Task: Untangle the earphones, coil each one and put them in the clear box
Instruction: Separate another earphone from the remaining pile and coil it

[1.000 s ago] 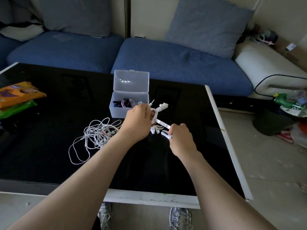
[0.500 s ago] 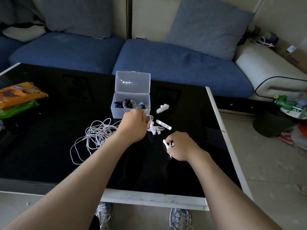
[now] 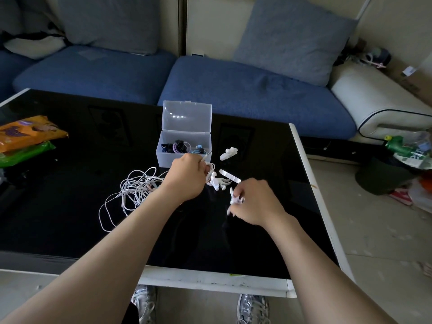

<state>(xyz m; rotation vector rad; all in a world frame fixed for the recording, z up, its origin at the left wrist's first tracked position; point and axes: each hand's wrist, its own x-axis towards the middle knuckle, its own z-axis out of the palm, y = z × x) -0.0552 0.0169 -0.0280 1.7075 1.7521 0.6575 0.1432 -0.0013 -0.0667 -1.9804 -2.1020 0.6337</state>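
The clear box stands on the black tabletop with its lid up, and coiled earphones in dark, purple and blue already lie inside. Just in front of the box, the left hand is curled around a white coiled earphone whose metal plug pokes up against the box's front wall. In front of the box and to its right, the right hand pinches a small white piece between bent fingers. It is too blurred to make out what it is.

To the front left of the box lies a tangle of white earphones, loose loops spreading over the tabletop. Right beside the box sits a small white clip-like part; a flat white strip and a few more small white bits lie in front of the box's right corner, between the two hands. Far left of the box rest an orange packet and a green packet. Behind the box runs a blue sofa.
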